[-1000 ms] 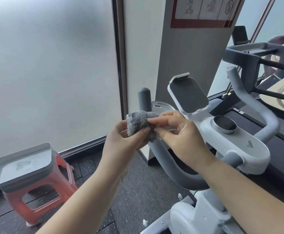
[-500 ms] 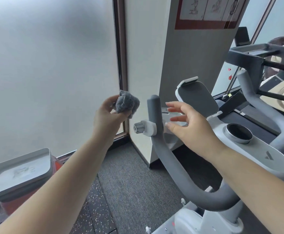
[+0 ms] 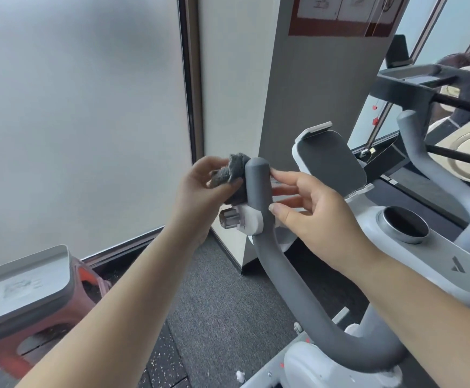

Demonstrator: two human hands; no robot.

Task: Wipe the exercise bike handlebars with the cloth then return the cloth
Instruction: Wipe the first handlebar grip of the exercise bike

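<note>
Since half a second earlier: the left hand (image 3: 200, 189) moved right and brought the crumpled grey fuzzy cloth (image 3: 229, 173) from open air up against the upright tip of the left handlebar; the right hand (image 3: 309, 208) closed in from the other side of that tip. The camera also shifted, so the bike sat slightly differently in frame.

Head view:
- Left hand gripped the cloth, fingers and thumb curled round the bunched fabric. The cloth was pressed to the left side of the dark grey foam-covered curved handlebar (image 3: 259, 189), just below its rounded end.
- Right hand mostly open, fingers extended and slightly spread; the index fingertip and thumb touched the right side of the same bar tip. It held nothing else.
- White plastic clamp with a grey knob (image 3: 242, 219) sat on the bar right below the cloth.
- The bar curved down and right to the white exercise bike body (image 3: 326, 368).
- White console with a round dark dial (image 3: 404, 225) and a tilted grey tablet holder (image 3: 329, 161) sat to the right of the hands. The second grey handlebar (image 3: 424, 163) rose further right, well apart from the hands.
- Grey plastic tray (image 3: 24, 287) sat on a red plastic stool (image 3: 18, 351) at lower left, on the dark speckled floor (image 3: 222, 303).
- Frosted glass panel (image 3: 74, 121) filled the left background; another grey machine (image 3: 424, 88) stood at upper right, blurred.
</note>
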